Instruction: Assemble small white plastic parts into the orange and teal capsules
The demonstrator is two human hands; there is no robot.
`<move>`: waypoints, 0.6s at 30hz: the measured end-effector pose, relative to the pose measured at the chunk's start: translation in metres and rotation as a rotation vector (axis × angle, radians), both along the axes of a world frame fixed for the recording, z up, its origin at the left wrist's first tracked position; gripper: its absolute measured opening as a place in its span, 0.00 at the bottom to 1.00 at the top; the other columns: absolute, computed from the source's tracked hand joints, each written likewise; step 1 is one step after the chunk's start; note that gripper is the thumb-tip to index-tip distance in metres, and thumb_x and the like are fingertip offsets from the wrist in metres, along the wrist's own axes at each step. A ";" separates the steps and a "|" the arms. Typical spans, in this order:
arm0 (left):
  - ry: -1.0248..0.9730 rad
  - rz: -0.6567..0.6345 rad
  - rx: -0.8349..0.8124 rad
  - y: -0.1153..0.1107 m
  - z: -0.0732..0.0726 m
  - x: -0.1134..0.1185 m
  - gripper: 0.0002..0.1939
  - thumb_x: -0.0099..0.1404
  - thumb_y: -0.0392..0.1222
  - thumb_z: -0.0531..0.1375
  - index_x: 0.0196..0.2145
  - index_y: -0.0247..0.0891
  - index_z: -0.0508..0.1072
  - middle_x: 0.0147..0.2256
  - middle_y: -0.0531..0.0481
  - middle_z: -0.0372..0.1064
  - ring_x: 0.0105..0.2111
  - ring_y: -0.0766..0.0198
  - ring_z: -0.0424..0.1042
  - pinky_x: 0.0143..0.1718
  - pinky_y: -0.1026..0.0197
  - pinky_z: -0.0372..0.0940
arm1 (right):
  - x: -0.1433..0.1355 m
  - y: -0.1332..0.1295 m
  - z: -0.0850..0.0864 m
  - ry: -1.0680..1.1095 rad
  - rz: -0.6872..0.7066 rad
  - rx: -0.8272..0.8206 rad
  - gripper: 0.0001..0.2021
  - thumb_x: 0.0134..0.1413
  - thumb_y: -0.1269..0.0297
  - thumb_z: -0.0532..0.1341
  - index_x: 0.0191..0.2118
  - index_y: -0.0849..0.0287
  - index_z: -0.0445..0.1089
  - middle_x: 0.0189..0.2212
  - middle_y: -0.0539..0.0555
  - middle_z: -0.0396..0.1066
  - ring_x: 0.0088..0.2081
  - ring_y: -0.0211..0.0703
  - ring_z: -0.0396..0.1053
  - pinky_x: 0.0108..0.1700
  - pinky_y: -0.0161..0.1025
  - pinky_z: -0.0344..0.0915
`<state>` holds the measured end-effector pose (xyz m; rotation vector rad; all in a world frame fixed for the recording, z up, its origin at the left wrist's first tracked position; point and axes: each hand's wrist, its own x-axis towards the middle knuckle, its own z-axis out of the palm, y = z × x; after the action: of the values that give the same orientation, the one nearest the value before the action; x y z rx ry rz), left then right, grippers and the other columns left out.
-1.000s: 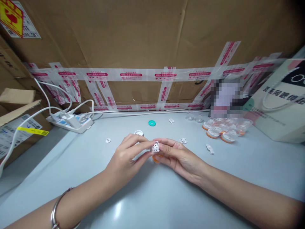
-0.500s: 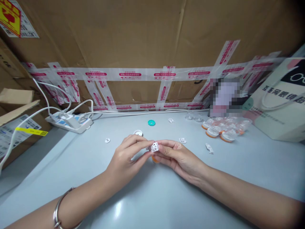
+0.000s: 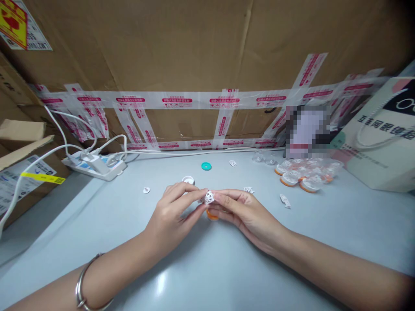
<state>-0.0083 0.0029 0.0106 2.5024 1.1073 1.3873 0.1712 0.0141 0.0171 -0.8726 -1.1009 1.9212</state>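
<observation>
Between my fingertips is a small white openwork plastic piece (image 3: 209,197). My left hand (image 3: 177,211) pinches it from the left, and my right hand (image 3: 244,214) grips it from the right with thumb and fingers. Just below, an orange round part (image 3: 212,214) shows partly behind my right fingers; I cannot tell whether it is held or lies on the table. A white round cup-like part (image 3: 188,179) lies right behind my left hand. Beyond my right fingers rests a flat white openwork piece (image 3: 249,189), partly covered by that hand.
A teal ring (image 3: 206,166), a small white disc with a peg (image 3: 146,190) and white pieces (image 3: 233,163) (image 3: 285,201) lie about. Clear domes with orange bases (image 3: 309,183) cluster at right, near a paper bag (image 3: 382,142). A power strip (image 3: 97,166) stands left; a cardboard box (image 3: 194,52) lines the back.
The white openwork piece has turned slightly between my fingers and shifted a little left and up. My right hand has moved slightly with it; the things on the table stay put.
</observation>
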 end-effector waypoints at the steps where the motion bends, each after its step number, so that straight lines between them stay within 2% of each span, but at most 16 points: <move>1: 0.001 0.005 0.010 0.000 0.000 0.000 0.14 0.59 0.31 0.59 0.44 0.39 0.70 0.34 0.47 0.69 0.35 0.63 0.68 0.37 0.58 0.64 | 0.000 -0.001 0.000 -0.014 -0.007 0.022 0.13 0.48 0.60 0.64 0.40 0.56 0.74 0.35 0.53 0.75 0.38 0.38 0.71 0.47 0.40 0.65; 7: 0.003 0.005 0.023 -0.003 0.001 0.005 0.11 0.59 0.31 0.58 0.41 0.37 0.70 0.33 0.47 0.69 0.33 0.63 0.68 0.35 0.58 0.65 | -0.006 -0.005 -0.002 -0.084 -0.139 0.099 0.13 0.37 0.64 0.69 0.34 0.58 0.74 0.32 0.52 0.74 0.33 0.37 0.69 0.38 0.36 0.65; 14: -0.024 -0.006 0.008 -0.004 0.001 0.010 0.08 0.59 0.31 0.58 0.38 0.36 0.70 0.29 0.49 0.69 0.30 0.64 0.67 0.33 0.59 0.64 | -0.008 -0.011 -0.002 -0.157 -0.183 0.161 0.10 0.42 0.61 0.66 0.32 0.59 0.72 0.27 0.50 0.72 0.30 0.35 0.67 0.35 0.35 0.63; 18: -0.024 0.007 -0.017 -0.005 0.001 0.011 0.06 0.59 0.32 0.58 0.36 0.37 0.69 0.28 0.49 0.67 0.30 0.64 0.66 0.31 0.61 0.63 | -0.009 -0.012 0.000 -0.157 -0.200 0.193 0.10 0.40 0.61 0.67 0.31 0.60 0.72 0.28 0.51 0.73 0.31 0.36 0.68 0.36 0.35 0.64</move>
<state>0.0027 -0.0025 0.0114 2.4666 1.1190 1.3995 0.1619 0.0022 0.0167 -0.9974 -1.2191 1.5767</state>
